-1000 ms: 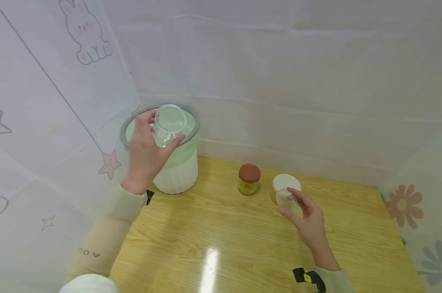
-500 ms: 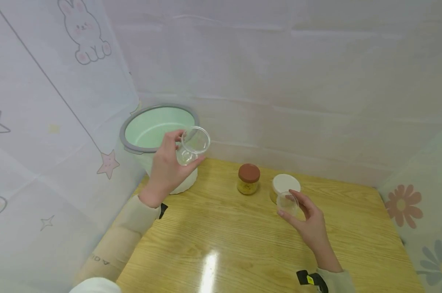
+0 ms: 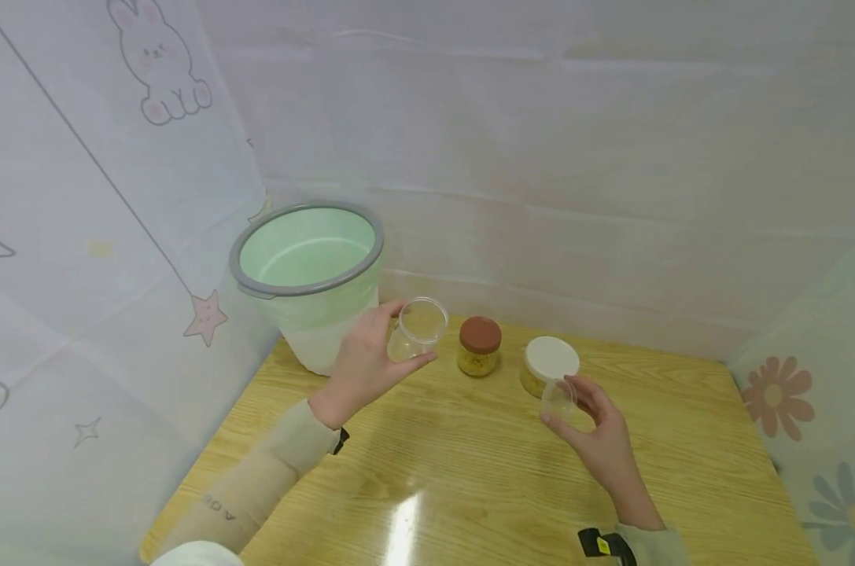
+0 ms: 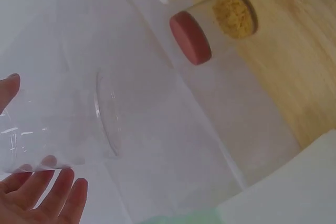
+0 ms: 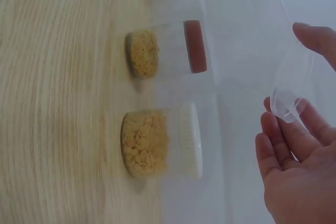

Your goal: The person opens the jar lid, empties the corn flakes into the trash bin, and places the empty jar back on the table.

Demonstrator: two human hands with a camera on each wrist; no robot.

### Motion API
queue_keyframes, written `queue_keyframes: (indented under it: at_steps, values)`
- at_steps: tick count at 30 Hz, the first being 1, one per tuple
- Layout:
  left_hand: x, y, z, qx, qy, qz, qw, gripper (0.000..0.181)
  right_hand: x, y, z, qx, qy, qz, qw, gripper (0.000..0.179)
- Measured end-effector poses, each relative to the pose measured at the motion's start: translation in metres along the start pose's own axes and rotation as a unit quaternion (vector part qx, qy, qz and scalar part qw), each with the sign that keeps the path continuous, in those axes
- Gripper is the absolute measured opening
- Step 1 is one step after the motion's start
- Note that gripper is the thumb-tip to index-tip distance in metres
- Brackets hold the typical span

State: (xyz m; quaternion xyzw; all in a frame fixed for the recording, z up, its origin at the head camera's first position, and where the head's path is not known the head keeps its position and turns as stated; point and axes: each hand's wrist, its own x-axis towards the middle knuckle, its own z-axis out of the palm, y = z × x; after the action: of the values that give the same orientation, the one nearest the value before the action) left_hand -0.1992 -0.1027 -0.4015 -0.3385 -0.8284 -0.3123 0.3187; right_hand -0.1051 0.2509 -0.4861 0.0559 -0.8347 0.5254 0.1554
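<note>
My left hand (image 3: 362,358) grips a clear plastic cup (image 3: 423,324), thumb on one side and fingers on the other, its mouth tilted upward. The left wrist view shows the cup see-through with nothing visible inside. Between the thumb and fingers of my right hand (image 3: 602,440) is a small, thin, clear round lid (image 5: 292,82). Right of the cup stands a glass jar with a brown-red lid (image 3: 480,336), partly filled with yellow flakes (image 5: 144,53). Just behind the clear lid is a wider jar with a white lid (image 3: 551,358), holding larger yellow flakes (image 5: 144,142).
A green and white bin (image 3: 328,314) with a grey rim (image 3: 307,290) stands at the table's back left corner, its inside visible down to shaded green. A wooden table (image 3: 462,472) spans the front. Pale printed cloth (image 3: 512,173) hangs behind and at both sides.
My left hand has carried the clear cup from above the bin, right and toward me, to beside the red-lidded jar. The right hand and its lid have barely shifted.
</note>
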Motion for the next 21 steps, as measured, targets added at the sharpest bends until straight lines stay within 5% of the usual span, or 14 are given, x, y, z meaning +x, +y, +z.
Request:
queue_keyframes:
  at_steps: [10, 21]
  values:
    - [-0.025, 0.012, 0.042, -0.053, -0.084, -0.067, 0.9928, 0.075, -0.003, 0.015, -0.002, -0.016, -0.007, 0.043, 0.9989, 0.068]
    - [-0.043, 0.015, 0.075, -0.099, -0.1, -0.097, 0.9853, 0.076, -0.009, 0.028, -0.007, -0.032, -0.02, 0.065, 0.9972, 0.066]
